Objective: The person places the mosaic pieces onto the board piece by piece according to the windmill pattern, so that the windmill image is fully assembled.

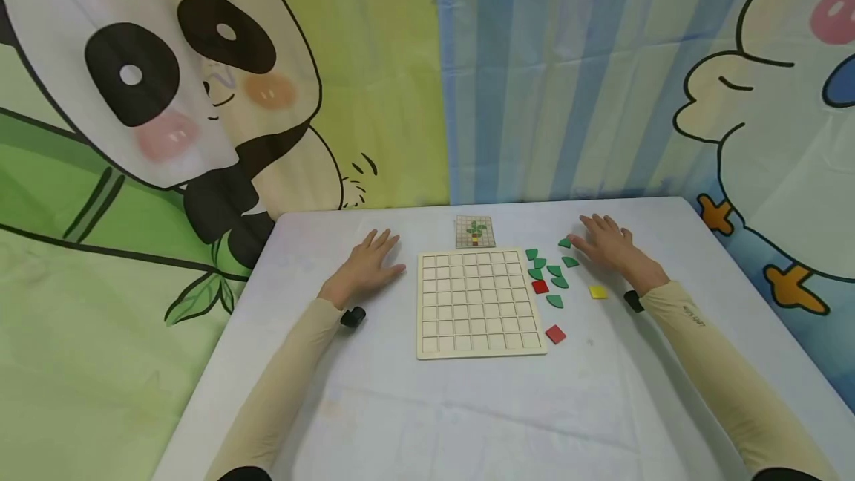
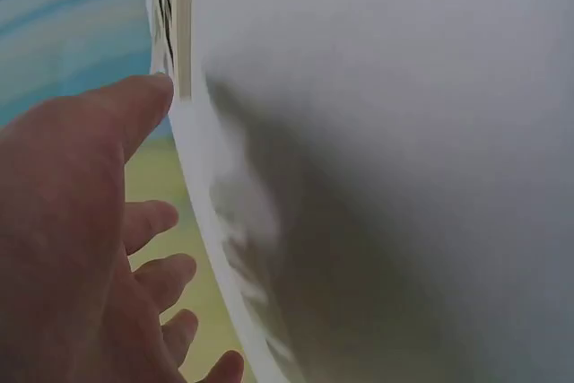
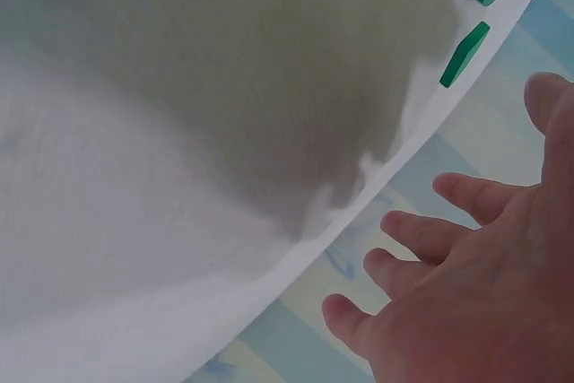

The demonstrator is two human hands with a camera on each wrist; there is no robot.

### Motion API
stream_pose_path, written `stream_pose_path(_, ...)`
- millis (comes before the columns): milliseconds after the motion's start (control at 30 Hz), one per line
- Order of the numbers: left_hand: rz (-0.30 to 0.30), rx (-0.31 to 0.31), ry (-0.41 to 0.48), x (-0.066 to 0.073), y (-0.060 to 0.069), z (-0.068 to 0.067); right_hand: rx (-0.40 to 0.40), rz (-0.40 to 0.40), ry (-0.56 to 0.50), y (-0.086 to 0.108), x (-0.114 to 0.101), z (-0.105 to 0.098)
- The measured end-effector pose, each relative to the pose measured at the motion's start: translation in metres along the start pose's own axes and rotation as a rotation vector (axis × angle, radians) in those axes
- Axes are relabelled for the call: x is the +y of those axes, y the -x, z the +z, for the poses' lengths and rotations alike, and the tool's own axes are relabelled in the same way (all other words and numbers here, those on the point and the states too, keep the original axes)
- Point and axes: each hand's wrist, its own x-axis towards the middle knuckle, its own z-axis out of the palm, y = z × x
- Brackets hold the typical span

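Note:
A pale wooden grid board (image 1: 420, 310) with bare square cells lies on the white table. My left hand (image 1: 366, 267) hovers left of it, fingers spread, holding nothing; its shadow falls on the cloth in the left wrist view. On the board's other side, my right hand (image 1: 611, 247) is spread above the table, also without a thing in it. Nearest its thumb are green quarter-round pieces (image 1: 570, 262), two of which show clearly in the right wrist view. Several more lie along the board's right edge, with a red square (image 1: 539, 286) among them.
Behind the board lies a small pattern card (image 1: 461, 242) with a gridded plant picture. A second red square (image 1: 556, 334) sits near the board's lower right corner, and a yellow square (image 1: 597, 292) is farther right. A printed cartoon curtain (image 1: 534, 80) hangs behind the table.

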Motion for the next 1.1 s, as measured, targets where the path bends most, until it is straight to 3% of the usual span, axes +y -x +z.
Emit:
stream_pose_path(233, 0.082, -0.060, -0.023, 0.027, 0.025, 0.010, 0.005, -0.057, 0.034, 0.004, -0.004, 0.003)
stream_pose_path(467, 0.125, -0.109, -0.005, 0.047, 0.038, 0.011, 0.020, -0.080, 0.037, 0.003, -0.004, 0.006)
stream_pose_path(700, 0.099, -0.132, -0.060, 0.047, 0.045, 0.018, 0.013, -0.091, 0.022, 0.005, -0.005, 0.008)
stream_pose_path(1100, 0.085, -0.146, -0.075, 0.048, 0.043, 0.017, 0.011, -0.097, 0.048, 0.007, -0.005, 0.008)
